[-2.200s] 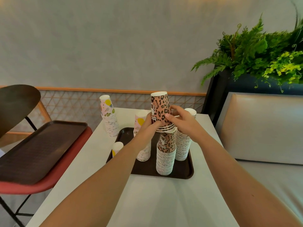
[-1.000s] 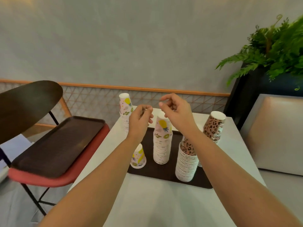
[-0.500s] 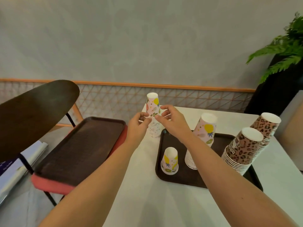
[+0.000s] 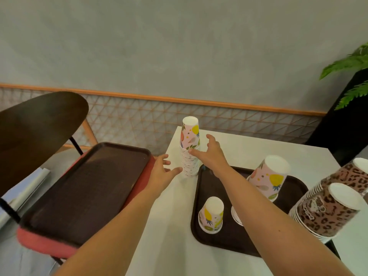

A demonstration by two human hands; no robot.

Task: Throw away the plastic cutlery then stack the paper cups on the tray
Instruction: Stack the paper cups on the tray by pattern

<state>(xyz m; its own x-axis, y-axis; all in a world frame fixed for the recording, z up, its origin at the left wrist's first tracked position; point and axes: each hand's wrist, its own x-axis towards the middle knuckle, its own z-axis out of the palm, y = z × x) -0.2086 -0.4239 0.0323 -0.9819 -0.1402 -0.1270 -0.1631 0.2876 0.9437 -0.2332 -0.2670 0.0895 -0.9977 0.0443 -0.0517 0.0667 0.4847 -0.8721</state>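
1. A tall stack (image 4: 190, 154) of upturned fruit-print paper cups stands upright on the white surface (image 4: 171, 226), near its far left corner. It is just beyond the far left corner of the tray (image 4: 201, 198) and not on it.
2. The left hand (image 4: 162, 175) is released, with its fingers spread. It reaches towards the foot of that stack, and its thumb tip is at the lowest cups. I cannot tell whether the thumb touches them.
3. The right hand (image 4: 210, 154) is also released, with its fingers splayed. Its thumb tip lies against the stack's right side, about halfway up, and the other fingers point up past the stack without closing round it.
4. On the dark brown tray a single cup (image 4: 211, 215) with fruit print stands upside down near the left edge.
5. A shorter fruit pile (image 4: 267, 177) stands on the tray behind the right forearm, which hides its base.
6. Two leopard piles (image 4: 326, 213) stand at the tray's right end, one behind the other. I cannot tell whether both bases are on the tray.
7. To the left, a spare tray (image 4: 85, 188) lies on the red seat of a chair (image 4: 37, 124) with a dark back.
8. Fern fronds (image 4: 350, 76) hang over a black planter (image 4: 342, 126) at the right.
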